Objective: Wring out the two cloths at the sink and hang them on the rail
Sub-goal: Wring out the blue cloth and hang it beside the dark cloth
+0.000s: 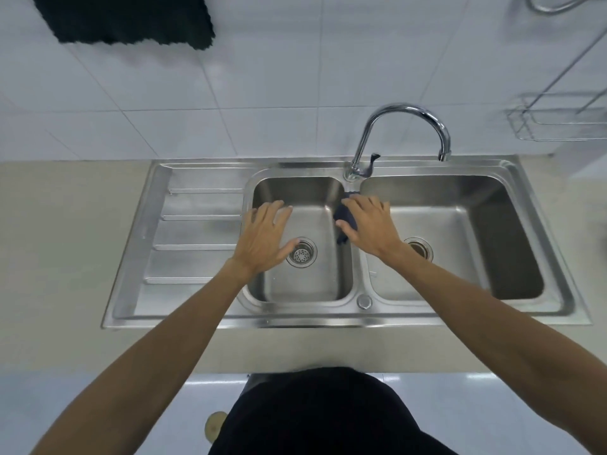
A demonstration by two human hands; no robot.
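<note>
Take the stainless-steel double-bowl sink [466, 315] as your landmark. Up and to the left of it, against the white tiled wall, a black textured cloth [131, 18] hangs with its wavy lower edge free; whatever it hangs from is cut off at the top. The ribbed steel draining board [193, 231] forms the sink's left end. Your left hand [264, 239] hovers over the left bowl's left rim, palm down, fingers spread and holding nothing, just left of the round perforated drain strainer [301, 252]. On the divider between the two bowls lies a small dark blue cloth [345, 216], bunched up. Your right hand [372, 224] covers it, fingers curled down onto the cloth, thumb at its near edge; whether the grip has closed cannot be told. The curved chrome gooseneck tap [402, 126] rises behind the divider, its spout over the right bowl. A wire rack [558, 119] is fixed to the wall above the sink's right end.
</note>
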